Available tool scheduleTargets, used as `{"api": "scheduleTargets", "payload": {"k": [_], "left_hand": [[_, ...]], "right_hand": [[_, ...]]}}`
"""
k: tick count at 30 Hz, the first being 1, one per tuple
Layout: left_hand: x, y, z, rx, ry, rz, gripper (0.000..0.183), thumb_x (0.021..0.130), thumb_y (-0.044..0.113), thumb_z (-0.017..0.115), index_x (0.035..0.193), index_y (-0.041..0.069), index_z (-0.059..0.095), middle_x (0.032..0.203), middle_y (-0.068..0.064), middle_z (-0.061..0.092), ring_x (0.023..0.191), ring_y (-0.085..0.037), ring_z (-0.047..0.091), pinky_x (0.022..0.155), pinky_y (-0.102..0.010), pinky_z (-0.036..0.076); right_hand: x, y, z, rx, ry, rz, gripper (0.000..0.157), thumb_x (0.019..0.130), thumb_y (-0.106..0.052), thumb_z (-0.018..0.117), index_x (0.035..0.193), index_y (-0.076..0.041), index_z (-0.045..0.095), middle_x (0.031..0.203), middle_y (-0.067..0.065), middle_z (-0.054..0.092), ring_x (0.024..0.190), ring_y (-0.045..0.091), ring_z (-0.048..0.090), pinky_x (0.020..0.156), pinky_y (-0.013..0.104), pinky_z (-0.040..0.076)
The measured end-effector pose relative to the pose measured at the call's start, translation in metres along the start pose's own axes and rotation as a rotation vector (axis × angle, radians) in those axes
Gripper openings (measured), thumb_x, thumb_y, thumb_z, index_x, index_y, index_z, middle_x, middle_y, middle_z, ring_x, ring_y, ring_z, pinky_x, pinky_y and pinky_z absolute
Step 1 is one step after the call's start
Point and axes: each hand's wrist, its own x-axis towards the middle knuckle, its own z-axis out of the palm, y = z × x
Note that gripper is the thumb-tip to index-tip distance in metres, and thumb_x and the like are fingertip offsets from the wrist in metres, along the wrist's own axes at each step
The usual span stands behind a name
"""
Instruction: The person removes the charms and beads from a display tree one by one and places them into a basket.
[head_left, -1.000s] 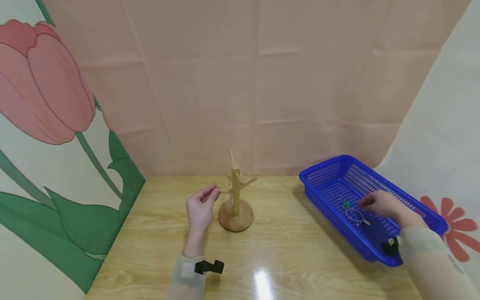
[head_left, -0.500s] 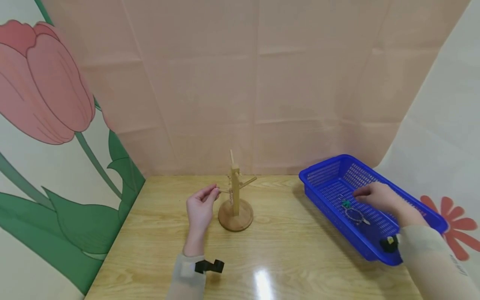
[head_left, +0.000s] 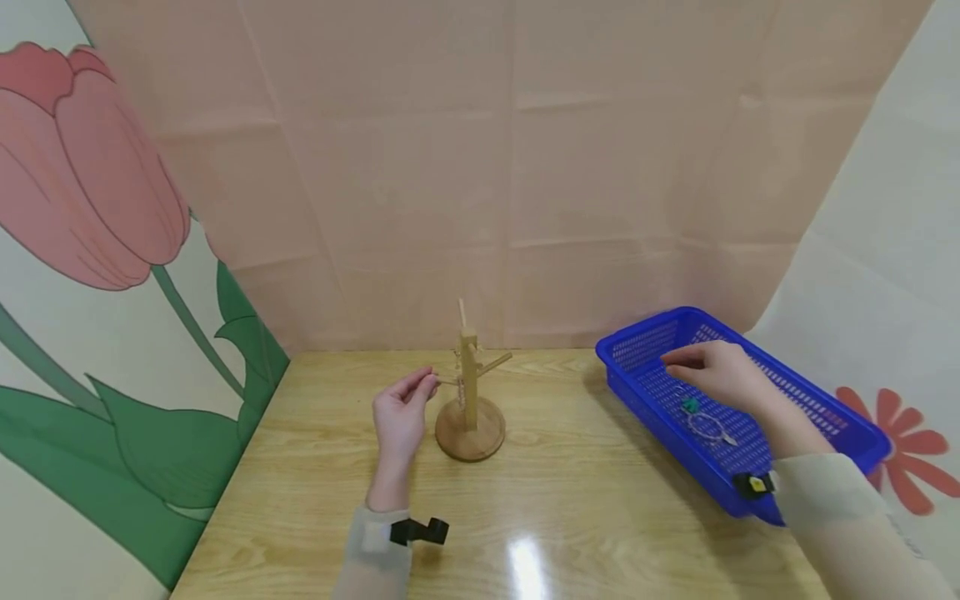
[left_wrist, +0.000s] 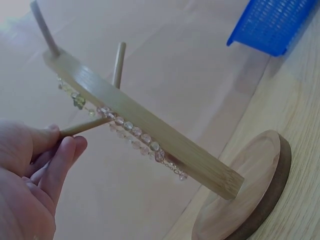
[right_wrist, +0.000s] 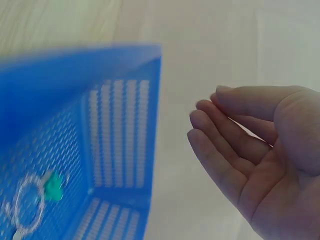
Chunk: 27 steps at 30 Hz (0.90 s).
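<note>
My left hand (head_left: 399, 417) pinches a thin wooden peg (left_wrist: 86, 127) that sticks out of the upright wooden stand (head_left: 470, 379). A bracelet of clear pinkish beads (left_wrist: 135, 131) loops over that peg, against the post. Higher up hangs a strand with yellow-green beads (left_wrist: 78, 101). Over the blue basket (head_left: 660, 437) my right hand (head_left: 712, 375) hovers, its fingers loosely bent, with nothing visible between them. On the basket floor lie a pale ring-shaped bracelet (right_wrist: 18, 200) and a small green piece (right_wrist: 53, 186) beside it.
The stand's round wooden base (head_left: 471, 446) rests on a wood-grain table (head_left: 570, 517). Another peg (head_left: 495, 364) points right from the post, towards the basket side. A pink cloth (head_left: 510, 167) hangs behind the table, with flower-printed sheets at both sides.
My right hand has risen from low in the basket and shifted left and away from me. The left hand keeps its pinch on the peg. The bracelet and green piece stay in the basket.
</note>
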Motion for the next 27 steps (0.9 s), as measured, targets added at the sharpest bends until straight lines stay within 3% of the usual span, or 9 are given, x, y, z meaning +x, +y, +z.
{"api": "scheduleTargets", "payload": {"k": [6,14,20,27], "left_hand": [[0.002,0.003,-0.001,-0.066,0.002,-0.069,0.026,0.091,0.004,0.071,0.111,-0.012,0.068,0.107,-0.031,0.068,0.099,-0.043,0.068,0.084,-0.032,0.06],[0.002,0.001,-0.001,-0.094,0.048,-0.036,0.023,0.089,0.002,0.073,0.108,-0.012,0.07,0.101,-0.022,0.072,0.1,-0.052,0.064,0.083,-0.034,0.061],[0.003,-0.001,0.001,-0.102,0.054,-0.032,0.026,0.089,0.001,0.073,0.109,-0.015,0.067,0.1,-0.021,0.073,0.096,-0.044,0.069,0.082,-0.033,0.061],[0.004,-0.005,0.002,-0.115,0.05,-0.022,0.023,0.09,0.001,0.073,0.108,-0.012,0.069,0.101,-0.025,0.072,0.1,-0.052,0.064,0.083,-0.034,0.061]], "right_hand": [[0.009,-0.037,0.012,0.057,0.044,-0.041,0.032,0.098,-0.032,0.066,0.121,-0.011,0.072,0.113,0.009,0.073,0.101,0.027,0.069,0.083,0.047,0.06],[0.028,-0.079,0.038,0.23,0.079,-0.085,0.029,0.097,-0.035,0.067,0.119,-0.019,0.073,0.114,0.002,0.073,0.101,0.018,0.069,0.08,0.027,0.06],[0.041,-0.108,0.06,0.393,0.046,-0.07,0.029,0.096,-0.038,0.068,0.119,-0.021,0.073,0.117,0.0,0.071,0.103,0.017,0.067,0.082,0.036,0.06],[0.062,-0.138,0.089,0.577,0.064,-0.112,0.029,0.094,-0.038,0.071,0.118,-0.021,0.074,0.115,-0.002,0.072,0.105,0.015,0.067,0.089,0.033,0.058]]}}
